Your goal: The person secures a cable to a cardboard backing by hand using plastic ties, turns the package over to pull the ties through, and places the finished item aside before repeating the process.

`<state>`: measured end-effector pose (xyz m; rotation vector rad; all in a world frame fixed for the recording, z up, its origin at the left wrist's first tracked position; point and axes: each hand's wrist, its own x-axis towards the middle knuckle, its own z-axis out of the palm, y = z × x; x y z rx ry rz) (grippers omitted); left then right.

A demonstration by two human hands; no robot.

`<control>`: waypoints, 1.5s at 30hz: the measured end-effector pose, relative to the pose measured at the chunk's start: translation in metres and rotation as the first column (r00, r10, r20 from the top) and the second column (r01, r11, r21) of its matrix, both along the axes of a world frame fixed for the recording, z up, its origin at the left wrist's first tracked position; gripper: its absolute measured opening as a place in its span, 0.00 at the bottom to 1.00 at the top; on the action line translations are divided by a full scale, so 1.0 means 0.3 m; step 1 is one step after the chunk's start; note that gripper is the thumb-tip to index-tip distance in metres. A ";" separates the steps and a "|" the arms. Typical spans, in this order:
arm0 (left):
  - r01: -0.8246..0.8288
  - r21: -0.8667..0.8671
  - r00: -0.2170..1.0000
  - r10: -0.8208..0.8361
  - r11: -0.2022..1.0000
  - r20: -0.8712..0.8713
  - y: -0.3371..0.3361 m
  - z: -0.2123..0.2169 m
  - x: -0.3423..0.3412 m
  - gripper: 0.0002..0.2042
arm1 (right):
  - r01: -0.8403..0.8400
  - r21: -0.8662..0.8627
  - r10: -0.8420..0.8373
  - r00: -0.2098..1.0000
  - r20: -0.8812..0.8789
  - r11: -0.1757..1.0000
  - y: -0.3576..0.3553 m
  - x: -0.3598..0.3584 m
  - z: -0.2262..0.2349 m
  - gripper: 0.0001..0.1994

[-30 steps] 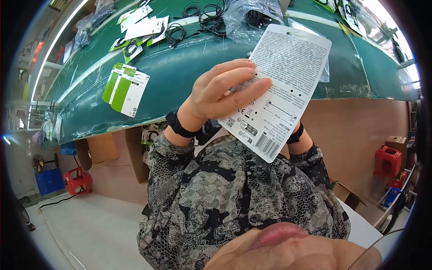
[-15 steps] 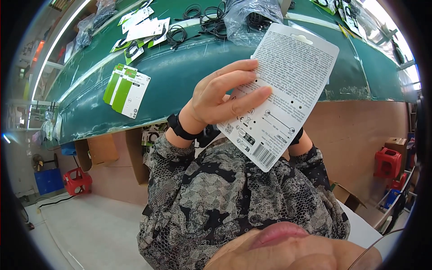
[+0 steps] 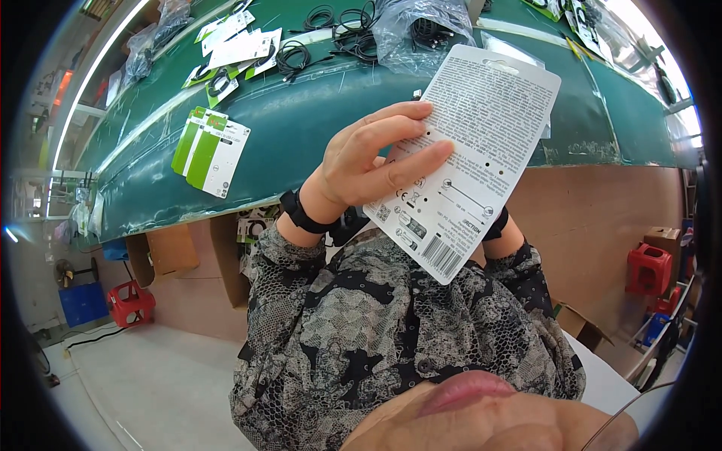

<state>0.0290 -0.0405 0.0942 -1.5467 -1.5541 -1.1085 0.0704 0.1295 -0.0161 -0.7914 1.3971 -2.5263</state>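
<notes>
Since a second earlier, the white printed card (image 3: pixel 481 161) had dipped a little toward the chest and swung slightly, its slotted top leaning further right. Closest of all was the person's patterned shirt (image 3: pixel 361 323), black and pale grey. Just above it the card hung slanted in the air, its back covered with small dark print and its lowest corner in front of the shirt. To its left came the left hand (image 3: pixel 368 154), a black band (image 3: pixel 301 212) around the wrist. Its fingers lay slightly parted against the printed face near the left edge, touching it; whether they also pinched the card could not be told. Of the right arm only the forearm (image 3: pixel 509 242) showed, lower right of the card. The right hand was hidden behind the card, so its fingers' state could not be told.

Beyond stretched the green surface (image 3: pixel 297 131). A fanned stack of green and white cards (image 3: pixel 218 161) rested near its front edge, left of the hand and well apart from it. Further back lay a loose heap of packaged cards (image 3: pixel 244 49), black coiled cables (image 3: pixel 292 56) just beside it, and a clear plastic bag (image 3: pixel 398 45) with more dark cables inside.
</notes>
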 end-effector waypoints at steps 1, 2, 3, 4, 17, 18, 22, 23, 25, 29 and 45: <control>0.002 0.000 1.000 -0.002 1.000 0.009 0.002 -0.001 0.000 0.18 | 0.012 0.023 -0.011 1.000 -0.025 1.000 0.001 0.000 0.000 0.29; 0.004 -0.001 1.000 -0.004 1.000 0.018 0.003 -0.003 -0.001 0.18 | 0.024 0.044 -0.021 0.999 -0.050 0.999 0.002 0.001 -0.002 0.29; 0.007 -0.002 1.000 -0.007 1.000 0.027 0.004 -0.005 -0.001 0.18 | 0.037 0.065 -0.032 0.997 -0.075 0.997 0.003 0.002 -0.003 0.29; 0.004 -0.003 1.000 -0.004 1.000 0.028 0.001 -0.007 -0.001 0.18 | 0.045 0.086 -0.037 0.994 -0.100 0.995 -0.006 0.001 0.014 0.29; -0.112 0.033 0.941 0.095 0.993 0.326 0.002 -0.100 -0.044 0.15 | 0.941 0.266 -0.148 0.299 -0.943 0.207 0.024 0.044 0.171 0.12; -0.181 0.012 0.871 0.155 0.983 0.467 -0.006 -0.146 -0.058 0.14 | 0.940 0.232 -0.137 0.272 -0.952 0.250 0.032 0.038 0.178 0.11; -0.148 0.269 0.505 -0.162 0.952 0.848 0.040 -0.175 -0.073 0.13 | 0.907 0.185 -0.234 0.287 -0.929 0.379 0.025 0.037 0.175 0.10; -0.154 0.412 0.329 -0.346 0.898 0.879 0.055 -0.173 -0.069 0.12 | 0.875 0.184 -0.333 0.354 -0.874 0.447 0.009 0.039 0.182 0.09; -0.143 0.456 0.245 -0.415 0.878 0.876 0.071 -0.176 -0.062 0.13 | 0.841 0.171 -0.423 0.421 -0.802 0.513 -0.013 0.035 0.198 0.09; -0.152 0.541 0.082 -0.535 0.827 0.841 0.098 -0.185 -0.048 0.15 | 0.855 0.074 -0.556 0.397 -0.730 0.514 -0.031 0.000 0.242 0.06; -0.206 0.496 -0.068 -0.518 0.844 0.853 0.138 -0.258 -0.014 0.17 | 0.804 0.412 -0.738 0.575 -0.354 0.429 0.009 -0.078 0.235 0.07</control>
